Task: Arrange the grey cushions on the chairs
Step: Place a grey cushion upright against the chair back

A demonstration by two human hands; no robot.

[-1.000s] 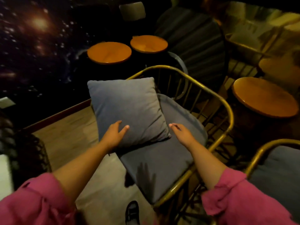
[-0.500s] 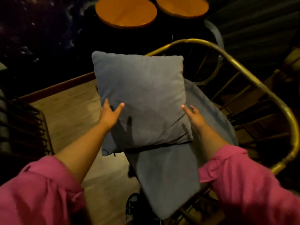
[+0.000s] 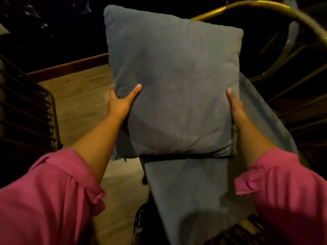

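A square grey cushion (image 3: 174, 85) fills the middle of the view, held up above a chair. My left hand (image 3: 122, 101) grips its left edge, thumb on the front face. My right hand (image 3: 234, 105) grips its right edge, fingers hidden behind it. Below lies the chair's flat grey seat pad (image 3: 198, 191), reaching toward me. The chair's curved gold metal frame (image 3: 261, 6) arcs across the top right, its thin spindles dark behind the cushion.
Light wood floor (image 3: 79, 92) shows on the left, bounded by a reddish skirting board (image 3: 70, 67). A dark slatted chair side (image 3: 26, 106) stands at the far left. A shoe (image 3: 141, 221) shows at the bottom. The background is very dark.
Both hands have closed on the cushion's side edges and lifted it off the seat pad toward me. The view has tilted down and moved closer; the round tables are out of frame.
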